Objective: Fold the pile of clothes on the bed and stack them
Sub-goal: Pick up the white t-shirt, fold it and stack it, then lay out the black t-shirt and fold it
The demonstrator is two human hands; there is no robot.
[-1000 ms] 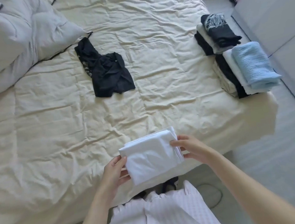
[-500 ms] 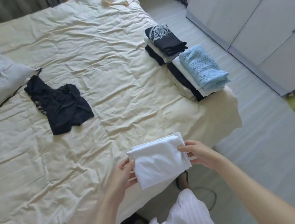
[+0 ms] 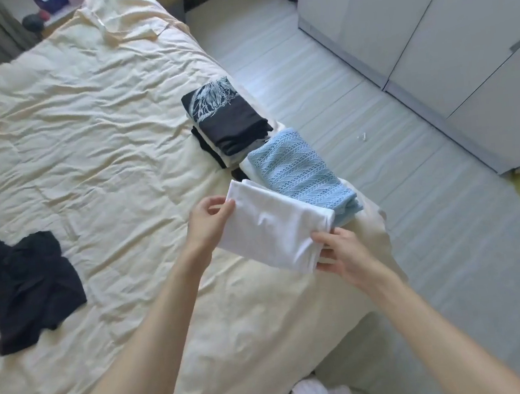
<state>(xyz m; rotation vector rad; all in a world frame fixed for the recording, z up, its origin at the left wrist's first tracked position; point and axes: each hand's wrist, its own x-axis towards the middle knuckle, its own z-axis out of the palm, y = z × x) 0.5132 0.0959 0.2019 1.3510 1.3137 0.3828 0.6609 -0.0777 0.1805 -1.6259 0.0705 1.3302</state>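
The folded white cotton garment (image 3: 275, 227) is a flat, smooth rectangle of several layers, with the layered edges showing at its far corner and along its right side. Its long axis runs from 10 o'clock to 4 o'clock, and the far end points toward the stacks. It is held in the air above the near right corner of the cream wrinkled bed cover (image 3: 90, 144), and its right edge overlaps the light blue knitted folded piece (image 3: 297, 170).

The left hand (image 3: 208, 223) pinches the far left corner of the white garment between thumb and curled fingers. The right hand (image 3: 339, 252) grips the near right end, with the thumb on top and the fingers curled below.

The blue piece lies on top of a folded stack at 1 o'clock from the hands. Just beyond it, at 12 o'clock, a black folded shirt with a pale printed drawing (image 3: 223, 110) tops a second stack. At 9 o'clock a black unfolded crumpled garment (image 3: 25, 285) lies on the bed.
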